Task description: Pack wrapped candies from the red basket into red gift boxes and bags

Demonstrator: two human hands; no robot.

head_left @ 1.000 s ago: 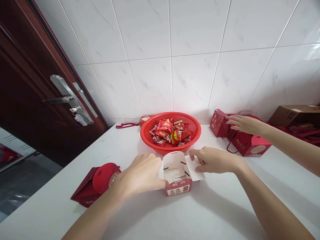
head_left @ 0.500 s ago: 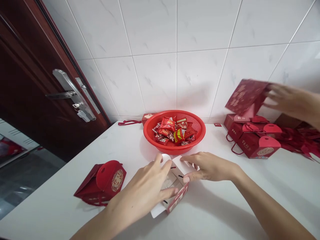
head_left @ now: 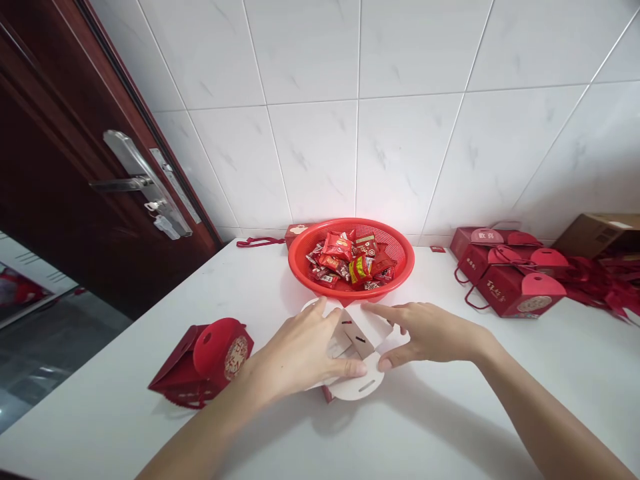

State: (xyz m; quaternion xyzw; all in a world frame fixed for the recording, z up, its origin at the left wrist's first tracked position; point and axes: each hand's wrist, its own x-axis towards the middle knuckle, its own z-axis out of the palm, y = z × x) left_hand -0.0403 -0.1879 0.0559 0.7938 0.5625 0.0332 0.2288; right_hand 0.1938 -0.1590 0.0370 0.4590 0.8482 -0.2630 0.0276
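The paper gift box (head_left: pixel 352 332) in hand stands on the worktop (head_left: pixel 280 453), between my left hand (head_left: pixel 300 353) and my right hand (head_left: pixel 430 330), just in front of the colander. What has just changed is the near side: the rounded flap (head_left: pixel 357 390) with the handle slot now folds out toward me, its white inner face up. By my reading, that leaves the inside easier to reach from above, though the flaps look loose and could spring about.

Both of my hands are open. The left one spreads its fingers over the far left of the box and rests its thumb on the near flap; the right one touches a white side panel with a forefinger and the edge of the near flap with its thumb. I cannot tell how hard either one presses.

Just beyond sits the red plastic colander (head_left: pixel 296 263), with wrapped sweets (head_left: pixel 337 247) heaped inside. Behind its left edge I see a small red carton (head_left: pixel 294 231) and a dark red ribbon (head_left: pixel 260 241). A closed red gift box (head_left: pixel 215 360) stands beside my left forearm. Farther off to the right are a cluster of red gift boxes (head_left: pixel 500 290), a pile of red ribbons (head_left: pixel 595 283) and a brown cardboard box (head_left: pixel 585 235).
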